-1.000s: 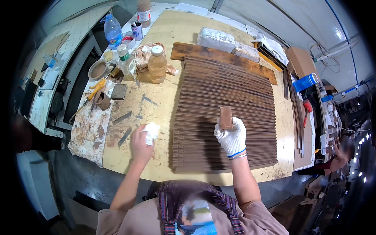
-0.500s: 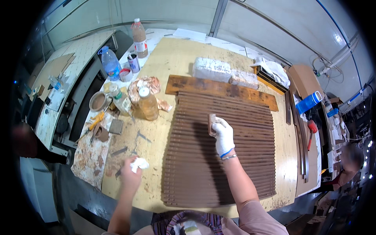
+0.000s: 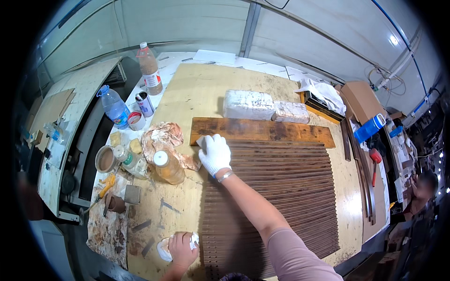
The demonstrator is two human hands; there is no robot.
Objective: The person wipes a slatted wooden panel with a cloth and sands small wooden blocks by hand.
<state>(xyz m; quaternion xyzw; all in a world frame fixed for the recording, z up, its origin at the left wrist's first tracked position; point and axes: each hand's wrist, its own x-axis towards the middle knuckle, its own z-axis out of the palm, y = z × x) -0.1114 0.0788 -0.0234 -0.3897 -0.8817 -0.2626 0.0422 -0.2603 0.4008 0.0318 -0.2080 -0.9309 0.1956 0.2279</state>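
Observation:
My right hand, in a white glove, is closed on a small block at the far left corner of a row of dark brown grooved wooden strips. Most of the block is hidden by the fingers. Bare and closed, my left hand holds a crumpled white cloth at the near left of the strips. Past their far ends lies a stained wooden plank. Left of my right hand stands a bottle of amber liquid beside a stained rag.
Two white wrapped blocks sit behind the plank. At left are a brown-filled bowl, a yellow-handled tool, a grey square block and a blue-capped bottle. A red mallet lies at right; another person is beyond.
My right hand has moved left with the block, from above the middle of the strips to their far left corner. My left hand has come nearer me and rightward with the cloth.

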